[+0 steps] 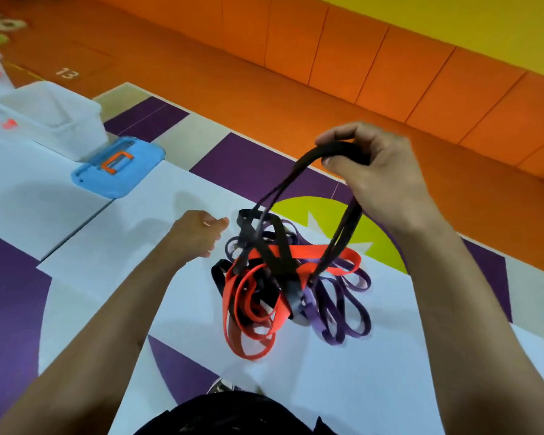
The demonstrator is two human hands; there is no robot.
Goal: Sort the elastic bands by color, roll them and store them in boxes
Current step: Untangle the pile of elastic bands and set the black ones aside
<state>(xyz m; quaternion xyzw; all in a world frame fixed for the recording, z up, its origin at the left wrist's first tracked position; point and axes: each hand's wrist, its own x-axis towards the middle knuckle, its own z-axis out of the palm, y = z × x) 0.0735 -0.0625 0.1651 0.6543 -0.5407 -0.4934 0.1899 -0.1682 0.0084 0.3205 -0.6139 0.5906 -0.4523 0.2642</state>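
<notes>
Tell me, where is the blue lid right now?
The blue lid lies at the left of the head view, beside the clear box, beyond the left hand.

Matt rubbery elastic bands [291,277], translucent plastic box [57,117], glossy blue lid [120,171]

The clear boxes [54,117] at far left run past the frame edge. Black bands [264,246] vanish inside the tangle; the left hand's [198,233] fingers are curled from sight.

A children's play or activity room. Orange padded panels [374,64] line the far wall under yellow paint, and the floor mat [248,164] carries purple squares and a printed number.
</notes>
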